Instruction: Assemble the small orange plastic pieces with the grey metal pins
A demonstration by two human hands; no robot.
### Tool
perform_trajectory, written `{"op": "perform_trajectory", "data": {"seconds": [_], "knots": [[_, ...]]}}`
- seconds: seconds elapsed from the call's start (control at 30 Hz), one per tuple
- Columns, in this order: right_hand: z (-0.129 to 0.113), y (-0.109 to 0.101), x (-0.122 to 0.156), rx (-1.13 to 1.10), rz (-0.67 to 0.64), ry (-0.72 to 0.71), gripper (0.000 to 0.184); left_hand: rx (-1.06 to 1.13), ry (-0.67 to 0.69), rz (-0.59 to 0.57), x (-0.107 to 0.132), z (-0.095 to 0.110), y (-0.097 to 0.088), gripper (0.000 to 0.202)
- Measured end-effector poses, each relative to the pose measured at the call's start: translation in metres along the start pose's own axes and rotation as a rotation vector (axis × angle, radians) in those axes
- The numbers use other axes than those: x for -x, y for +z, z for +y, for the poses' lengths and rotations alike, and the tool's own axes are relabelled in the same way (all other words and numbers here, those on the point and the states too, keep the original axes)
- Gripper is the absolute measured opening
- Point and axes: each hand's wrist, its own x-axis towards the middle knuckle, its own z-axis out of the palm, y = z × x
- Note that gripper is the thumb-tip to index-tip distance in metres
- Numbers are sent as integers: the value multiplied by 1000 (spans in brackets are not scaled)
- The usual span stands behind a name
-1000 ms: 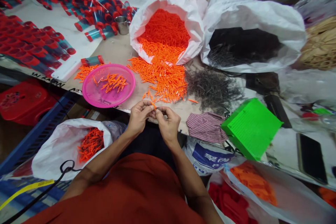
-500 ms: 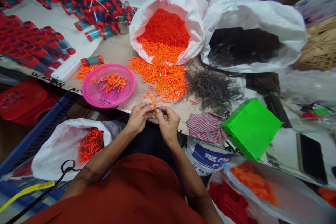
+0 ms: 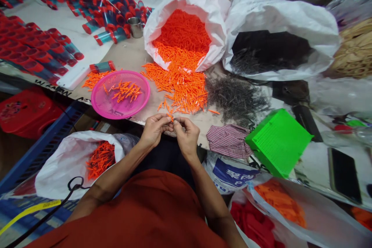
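Note:
At the table's front edge, my left hand [image 3: 154, 130] pinches a small orange plastic piece [image 3: 171, 117] between thumb and fingers. My right hand [image 3: 187, 135] is closed against it, fingertips meeting the left ones; a dark speck shows at its thumb, too small to name. Just beyond the hands spreads a heap of slim orange plastic pieces [image 3: 186, 91], spilling from a white sack [image 3: 213, 7]. Beside it on the right lies a pile of thin black pieces [image 3: 238, 99]. To the left, a pink plastic basket [image 3: 99, 100] holds some orange pieces mixed with dark ones.
A second white sack [image 3: 319, 19] holds black pieces. On the right are a checked cloth [image 3: 226, 139], a green basket [image 3: 279, 141] and a phone [image 3: 345, 174]. Red-capped tubes [image 3: 37, 50] crowd the left. Below, an open white bag [image 3: 64, 162] contains orange pieces.
Almost nothing differs. Both hands stay together in the same place, with only a slight shift of the fingertips around the orange piece.

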Motion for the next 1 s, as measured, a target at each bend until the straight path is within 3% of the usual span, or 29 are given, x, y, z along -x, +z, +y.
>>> {"op": "perform_trajectory", "data": {"seconds": [0.3, 0.43, 0.6, 0.8, 1.0], "knots": [[10, -5, -10, -327, -23, 120, 8, 12, -23, 60, -2, 2, -1, 15], [13, -9, -19, -537, 20, 310, 10, 15, -45, 80, -5, 0, -1, 15], [12, -11, -22, -717, -27, 481, 15, 10, -88, 91, -7, -5, -2, 15], [10, -9, -20, -743, -30, 451, 26, -4, -148, 32, -3, -6, 0, 15], [11, -13, -18, -657, -92, 426, 12, 20, -132, 34, -3, -3, 0, 14]]}}
